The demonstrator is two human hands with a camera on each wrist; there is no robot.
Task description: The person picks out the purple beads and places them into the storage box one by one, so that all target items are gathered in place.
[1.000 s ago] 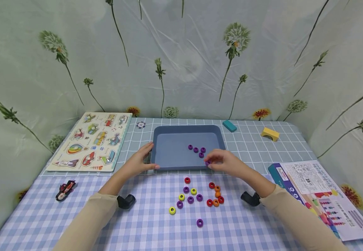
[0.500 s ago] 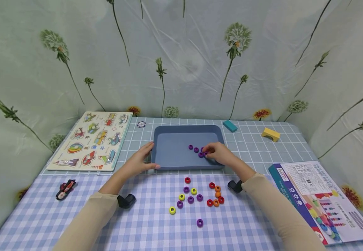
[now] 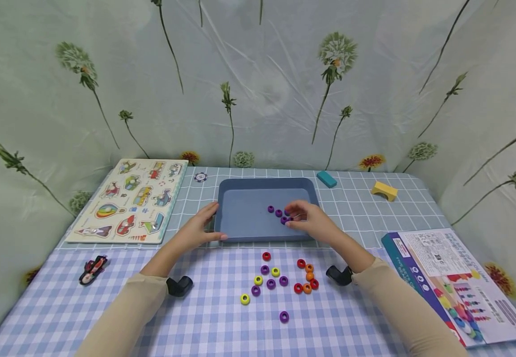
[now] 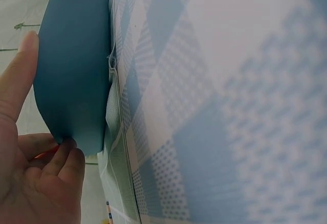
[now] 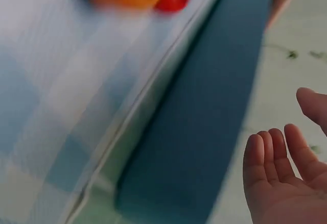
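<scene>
A blue-grey tray (image 3: 244, 208) lies at the middle of the table. My left hand (image 3: 194, 233) holds its near left corner, thumb at the front rim and fingers against the left side; in the left wrist view the fingers (image 4: 69, 160) curl at the tray's wall (image 4: 74, 66). Several purple beads (image 3: 271, 209) lie in the right half of the tray. Just over them is my right hand (image 3: 312, 223), partly hiding some. Its fingers stand apart from the thumb, and the right wrist view shows nothing between them.
Loose yellow (image 3: 245, 299), purple (image 3: 284, 317), red (image 3: 266, 256) and orange beads (image 3: 309, 268) lie before the tray. A picture puzzle board (image 3: 128, 203) and toy (image 3: 93, 270) are left; a teal block (image 3: 327, 179), yellow arch block (image 3: 384, 191) and box (image 3: 454, 282) right.
My right hand moved from the tray's near right edge inward with a purple bead, set it beside the others and let go, its fingers spreading. My left hand stayed on the corner.
</scene>
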